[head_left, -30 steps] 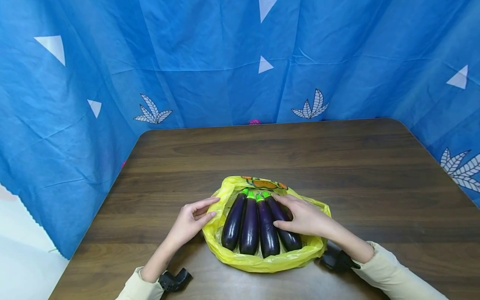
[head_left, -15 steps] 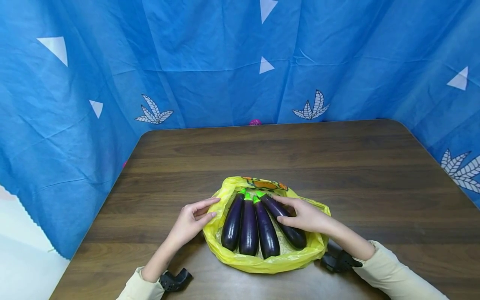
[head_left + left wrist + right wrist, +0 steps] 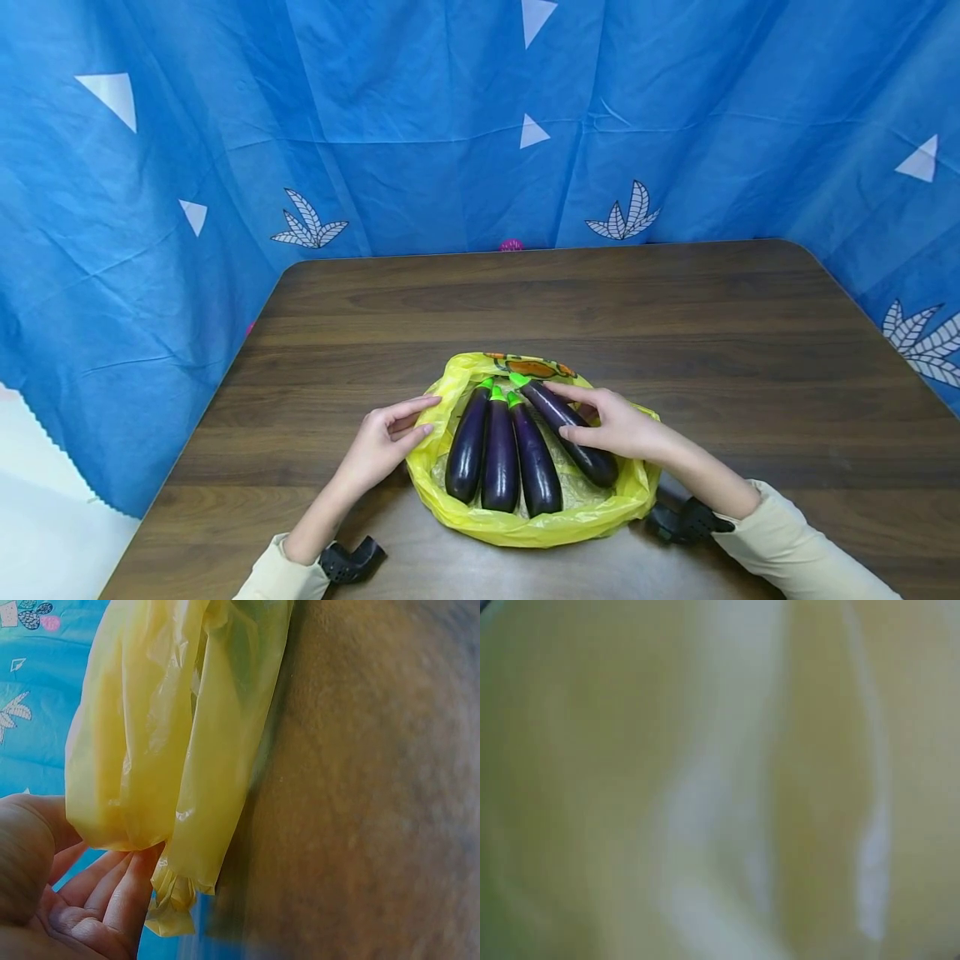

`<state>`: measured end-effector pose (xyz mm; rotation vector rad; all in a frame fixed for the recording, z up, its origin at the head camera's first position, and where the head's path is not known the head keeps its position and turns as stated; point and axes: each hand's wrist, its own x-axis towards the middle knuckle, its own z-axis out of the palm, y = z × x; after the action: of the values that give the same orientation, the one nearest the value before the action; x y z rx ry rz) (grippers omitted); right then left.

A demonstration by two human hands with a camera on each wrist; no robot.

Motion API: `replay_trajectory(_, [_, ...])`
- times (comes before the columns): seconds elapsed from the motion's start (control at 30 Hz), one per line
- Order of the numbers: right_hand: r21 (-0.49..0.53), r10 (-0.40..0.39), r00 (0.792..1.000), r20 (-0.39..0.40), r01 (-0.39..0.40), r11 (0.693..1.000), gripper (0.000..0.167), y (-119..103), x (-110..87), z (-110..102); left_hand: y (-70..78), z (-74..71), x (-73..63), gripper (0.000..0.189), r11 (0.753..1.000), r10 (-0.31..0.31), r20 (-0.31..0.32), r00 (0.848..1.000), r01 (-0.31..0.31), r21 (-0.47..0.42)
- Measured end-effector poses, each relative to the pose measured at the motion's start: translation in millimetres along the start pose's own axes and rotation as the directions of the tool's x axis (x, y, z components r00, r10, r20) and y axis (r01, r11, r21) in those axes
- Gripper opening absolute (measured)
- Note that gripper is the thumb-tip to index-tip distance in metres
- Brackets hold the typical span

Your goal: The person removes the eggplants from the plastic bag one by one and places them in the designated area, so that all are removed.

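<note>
A yellow plastic bag [image 3: 525,532] lies with its mouth spread wide near the table's front edge. Inside, several purple eggplants [image 3: 500,458] with bright green caps lie side by side. The rightmost eggplant [image 3: 553,410] slants away from the others, its cap at the bag's far rim. My right hand [image 3: 618,427] grips this one, thumb on its near side and fingers on the far side. On the left, my left hand [image 3: 378,446] holds the bag's rim between thumb and fingers. Blurred yellow plastic [image 3: 630,765] fills the right wrist view, so the right fingers are hidden there.
The brown wooden table [image 3: 600,300] extends behind and to both sides of the bag. A blue patterned curtain [image 3: 450,125] hangs along its back and sides. Black wrist devices [image 3: 351,560] sit on both forearms.
My right hand has drawn the rightmost eggplant apart from the others, shifting its thick end right and tilting it more. My left hand has stayed at the bag's rim.
</note>
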<state>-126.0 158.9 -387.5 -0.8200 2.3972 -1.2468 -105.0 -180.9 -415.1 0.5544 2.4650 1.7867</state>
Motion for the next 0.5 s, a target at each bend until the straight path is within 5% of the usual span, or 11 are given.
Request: replay_trajectory(0.5, [0.072,-0.011,0.999,-0.044,0.014,0.997,0.059,-9,-3.2,-15,-1.2,0.6,0.6,0.034,1.0,0.005,-0.004,1.0,-0.005,0.004])
